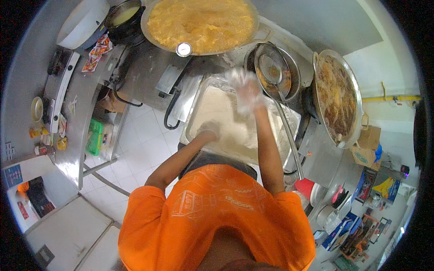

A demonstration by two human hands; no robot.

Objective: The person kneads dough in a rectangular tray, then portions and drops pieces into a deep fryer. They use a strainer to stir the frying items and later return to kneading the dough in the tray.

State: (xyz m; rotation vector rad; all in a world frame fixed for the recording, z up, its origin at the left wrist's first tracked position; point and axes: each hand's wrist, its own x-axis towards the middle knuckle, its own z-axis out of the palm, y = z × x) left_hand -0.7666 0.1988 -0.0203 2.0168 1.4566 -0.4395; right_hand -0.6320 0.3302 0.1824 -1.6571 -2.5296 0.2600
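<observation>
A large rectangular metal tray [193, 117] of pale flour-like powder [217, 101] lies before me. My left hand [209, 131] is down in the powder near the tray's near left side, its fingers blurred and partly hidden. Over the far right part of the tray is my right hand [249, 91], in a clear plastic glove dusted white and blurred by motion. Whether either hand holds anything cannot be told. Just beyond my right hand, a round mesh skimmer [272, 67] rests on a metal bowl [295, 67], its long handle crossing the tray's right side.
A wide pan of bubbling yellow oil [203, 25] with a dial thermometer [183, 49] stands at the back. Another pan of frothing oil [337, 98] is at the right. A steel counter [76, 115] with red packets [98, 50] runs along the left.
</observation>
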